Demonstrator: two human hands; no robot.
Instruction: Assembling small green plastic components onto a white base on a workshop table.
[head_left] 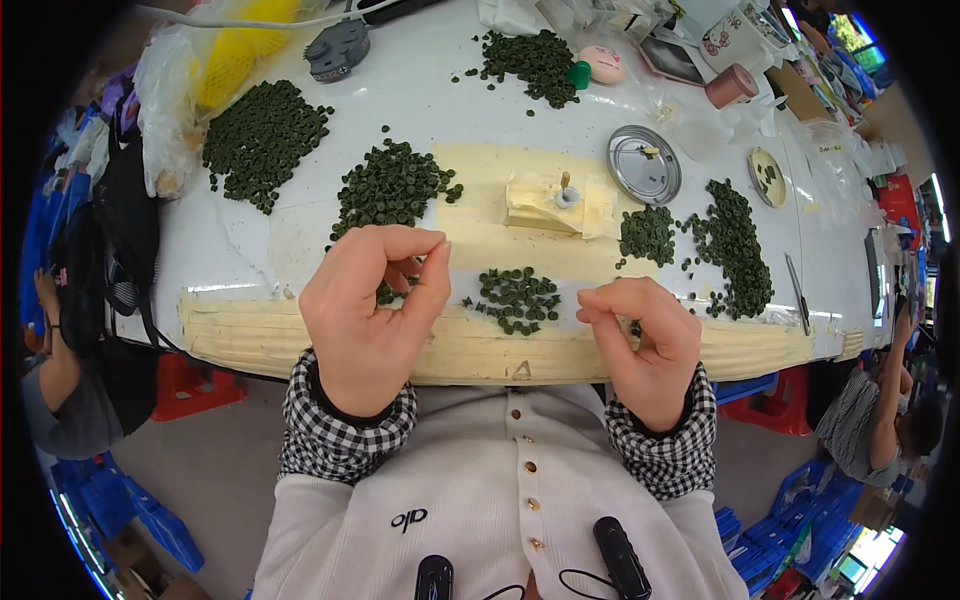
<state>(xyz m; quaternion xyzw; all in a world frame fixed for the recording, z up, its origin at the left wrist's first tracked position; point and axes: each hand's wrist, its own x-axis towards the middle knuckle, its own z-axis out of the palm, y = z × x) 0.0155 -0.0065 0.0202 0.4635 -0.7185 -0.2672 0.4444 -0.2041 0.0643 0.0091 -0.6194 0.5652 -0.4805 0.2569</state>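
My left hand [368,318] is raised over the table's near edge, thumb and forefinger pinched together. What they hold, if anything, is too small to make out. It partly covers a pile of small dark green stemmed pieces [392,185]. My right hand [652,345] is also closed in a pinch, with its fingertip contents hidden. Between the hands lies a small heap of the same green pieces [518,299]. Just beyond stands a small block fixture wrapped in cream tape [545,212], with a metal post and a short peg on top.
More green pieces lie in a left pile [265,140], a far pile [535,65] and a right pile [735,250]. A round metal tin [643,165], a small cream dish [767,178] and tweezers [797,292] are at right. Cream tape [250,335] pads the near edge.
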